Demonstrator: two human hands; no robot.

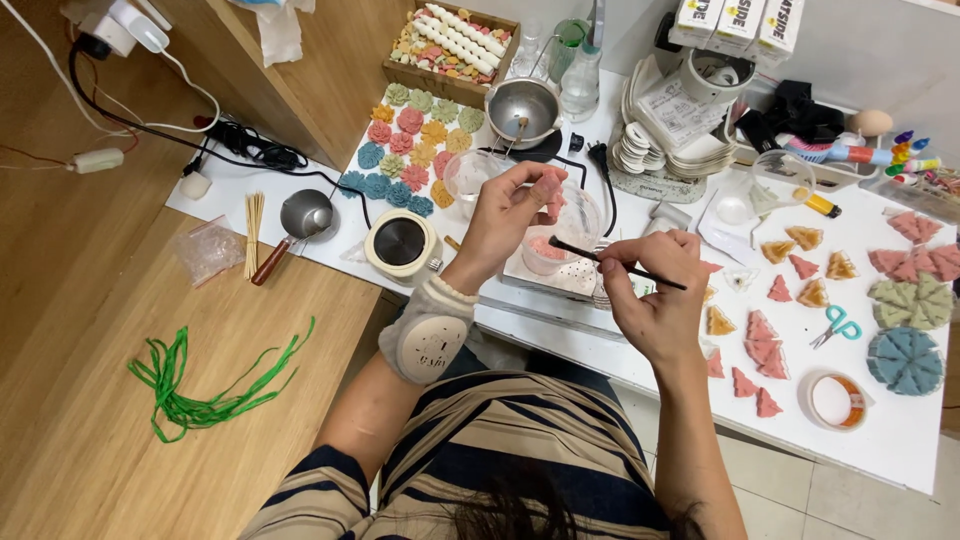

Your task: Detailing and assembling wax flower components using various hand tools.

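Up above the white table, the left hand pinches a small pink piece in its fingertips. Just beside it, the right hand grips a thin dark stick (its tip points at the pink piece). Below sits a clear cup with pink stuff inside.

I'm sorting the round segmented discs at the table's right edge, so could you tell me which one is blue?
The blue disc is the one nearest the person, just below the green disc; the pink ones sit farther away.
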